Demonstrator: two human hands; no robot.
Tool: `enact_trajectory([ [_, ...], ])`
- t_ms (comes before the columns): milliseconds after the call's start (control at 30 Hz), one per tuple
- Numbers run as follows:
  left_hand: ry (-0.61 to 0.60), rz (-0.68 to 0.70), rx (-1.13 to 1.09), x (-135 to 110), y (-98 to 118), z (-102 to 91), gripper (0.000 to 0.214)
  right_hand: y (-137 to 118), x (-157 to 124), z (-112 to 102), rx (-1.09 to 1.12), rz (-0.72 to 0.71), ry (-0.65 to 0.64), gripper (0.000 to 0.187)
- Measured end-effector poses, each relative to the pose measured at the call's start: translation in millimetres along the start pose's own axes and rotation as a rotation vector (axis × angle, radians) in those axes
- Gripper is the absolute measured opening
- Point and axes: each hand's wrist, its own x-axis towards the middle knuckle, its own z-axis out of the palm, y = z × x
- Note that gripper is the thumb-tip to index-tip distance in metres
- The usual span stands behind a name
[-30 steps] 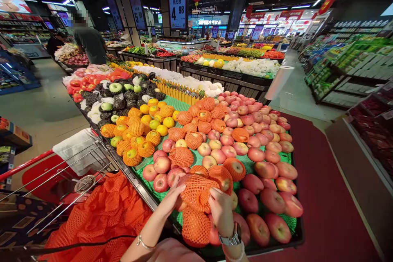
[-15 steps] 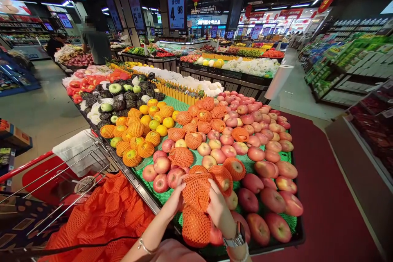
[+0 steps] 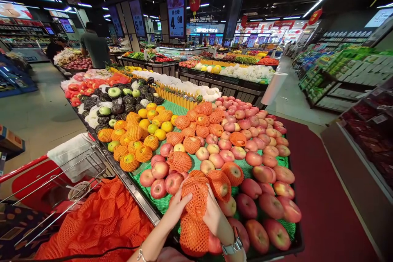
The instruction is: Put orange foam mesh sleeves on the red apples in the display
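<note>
Both my hands grip one apple wrapped in an orange foam net (image 3: 195,194) at the near edge of the apple display (image 3: 278,159). My left hand (image 3: 177,206) cups its left side with fingers curled on the net. My right hand (image 3: 213,213), with a watch on the wrist, presses its right side. Another netted apple (image 3: 194,235) lies just below them. Bare red apples (image 3: 258,235) and more netted ones (image 3: 219,183) lie close around on a green mat.
A red shopping cart (image 3: 46,172) holding a heap of orange foam nets (image 3: 98,217) stands at my left. Netted oranges (image 3: 135,139), green fruit and further produce stands lie beyond. A red carpet aisle (image 3: 322,196) runs on the right. A person (image 3: 95,47) stands far left.
My hands have closed in tighter round the netted apple and the net now sits taller and narrower between them. The view has tilted up slightly.
</note>
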Motion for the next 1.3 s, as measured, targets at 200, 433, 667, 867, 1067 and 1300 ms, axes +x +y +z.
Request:
enact_trajectory([
  [200, 0.109, -0.120, -0.185, 6, -5, -1.8, 0.080, -25, 24, -23, 0.228, 0.163, -0.101, 0.034],
  [433, 0.150, -0.122, -0.012, 6, -9, -8.5, 0.089, -29, 18, -22, 0.145, 0.165, 0.004, 0.027],
  [667, 0.205, -0.108, 0.042, 8, -14, -10.1, 0.087, -24, 10, -22, 0.031, 0.082, 0.009, 0.027],
  [867, 0.219, -0.120, 0.043, 5, -10, -5.3, 0.082, -17, 5, -21, -0.172, -0.051, 0.112, 0.051],
  [1067, 0.218, -0.043, 0.105, -1, -2, -3.7, 0.092, -8, -4, -3, -0.164, -0.014, 0.029, 0.065],
  [1300, 0.172, 0.040, 0.222, -1, 7, -6.2, 0.068, 13, -15, 21, -0.103, 0.067, -0.005, 0.074],
])
